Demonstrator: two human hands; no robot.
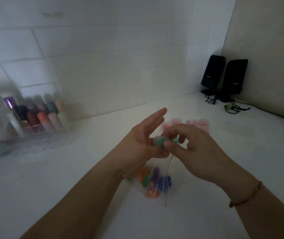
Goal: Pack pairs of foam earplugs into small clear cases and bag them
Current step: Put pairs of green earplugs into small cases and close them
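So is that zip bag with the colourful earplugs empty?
No, the zip bag lying on the table below the hands holds orange, green, purple and blue pieces.

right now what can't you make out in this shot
- Green earplug case, head view: fingers of both hands cover it, so open or closed is unclear.
- Bag: left hand hides its top.
- Pink cases: right hand blocks some; count unclear.
- Organizer bottles: blurred.
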